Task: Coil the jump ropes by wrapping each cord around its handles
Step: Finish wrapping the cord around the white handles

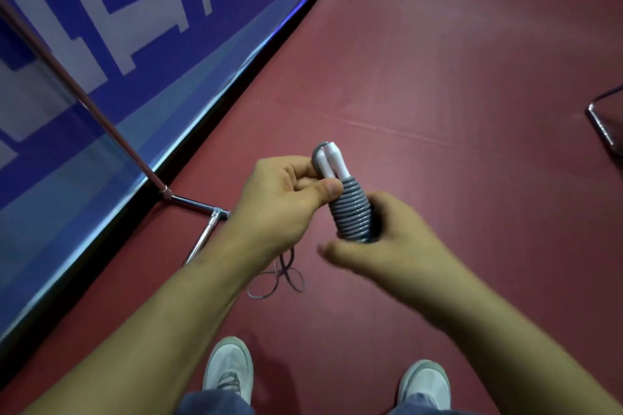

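A jump rope (352, 209) is held upright in front of me, its grey cord wound in tight turns around two white handles (332, 158) whose tips stick out on top. My left hand (286, 192) pinches the upper end where the cord loops over the handle tips, thumb pressed on the top turns. My right hand (384, 242) wraps around the lower part of the coil from behind; its fingers are hidden. A second grey cord (283, 276) lies loose in loops on the floor below my left wrist.
The floor (455, 77) is dark red. A blue and white banner (118, 44) runs along the left, with a chrome stand (188, 202) and its foot in front. Another metal frame (603, 121) sits at the right edge. My two white shoes (229, 371) are at the bottom.
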{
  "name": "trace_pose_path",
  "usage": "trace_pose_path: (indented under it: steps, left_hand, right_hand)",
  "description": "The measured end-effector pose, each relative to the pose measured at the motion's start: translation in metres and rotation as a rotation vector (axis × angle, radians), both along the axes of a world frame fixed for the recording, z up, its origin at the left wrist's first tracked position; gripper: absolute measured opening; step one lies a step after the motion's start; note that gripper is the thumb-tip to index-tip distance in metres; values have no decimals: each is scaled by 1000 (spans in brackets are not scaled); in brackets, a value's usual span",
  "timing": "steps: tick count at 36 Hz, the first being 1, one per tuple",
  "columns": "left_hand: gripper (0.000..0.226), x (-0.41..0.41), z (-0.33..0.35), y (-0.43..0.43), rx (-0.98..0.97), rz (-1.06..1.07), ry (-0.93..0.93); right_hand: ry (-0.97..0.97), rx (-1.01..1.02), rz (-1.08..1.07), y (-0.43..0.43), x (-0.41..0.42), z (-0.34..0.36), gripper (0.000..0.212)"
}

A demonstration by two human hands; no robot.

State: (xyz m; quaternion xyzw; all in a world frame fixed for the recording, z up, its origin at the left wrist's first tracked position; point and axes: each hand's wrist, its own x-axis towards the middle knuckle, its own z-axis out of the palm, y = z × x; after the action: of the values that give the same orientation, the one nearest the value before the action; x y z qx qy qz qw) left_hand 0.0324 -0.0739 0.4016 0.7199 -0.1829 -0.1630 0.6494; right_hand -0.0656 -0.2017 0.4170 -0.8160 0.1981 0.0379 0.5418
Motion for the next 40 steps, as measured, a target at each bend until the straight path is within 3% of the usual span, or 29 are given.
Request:
trace_pose_path:
  steps: [2, 4, 8, 12, 15, 17, 20, 22, 25, 27, 32, 40]
  left_hand:
    - [5, -4, 0, -3, 35, 2, -63]
    - [2, -4, 1, -1, -5, -34, -48]
    - [33, 3, 2, 10, -217, -207, 88]
    - [53, 7, 5, 11, -269, -363, 165]
    - [42, 6, 3, 6, -269, -359, 184]
    - [28, 5, 2, 3, -242, -272, 162]
    - [3, 8, -2, 3, -158, -127, 107]
    - [3, 9, -6, 2, -81, -27, 93]
    - [3, 1, -7, -4, 10, 18, 14]
    - [5, -3, -5, -5, 30, -2, -27]
    - [15, 4, 0, 8, -139, -134, 73]
    - [51, 7, 2, 15, -314, -390, 222]
  right_hand:
    - [-40, -187, -59, 11, 0, -7, 42]
    - [-89, -143, -99, 10, 3, -10, 38]
    - [-58, 401, 37, -8, 3, 2, 22]
    - [120, 978, 330, -16, -3, 4, 17]
    - [220, 1334, 532, -23, -1, -8, 19]
    - [222, 1246, 479, -22, 1, -11, 15]
    - [117, 723, 125, -16, 6, -8, 19]
    - [2, 386, -59, -12, 6, -9, 35]
    - [-134, 9, -68, 5, 0, -14, 68]
    - [-243, -145, -48, 14, -2, -20, 72]
    - [-395, 21, -113, 6, 0, -13, 44]
    - [-161, 877, 153, -10, -2, 4, 34]
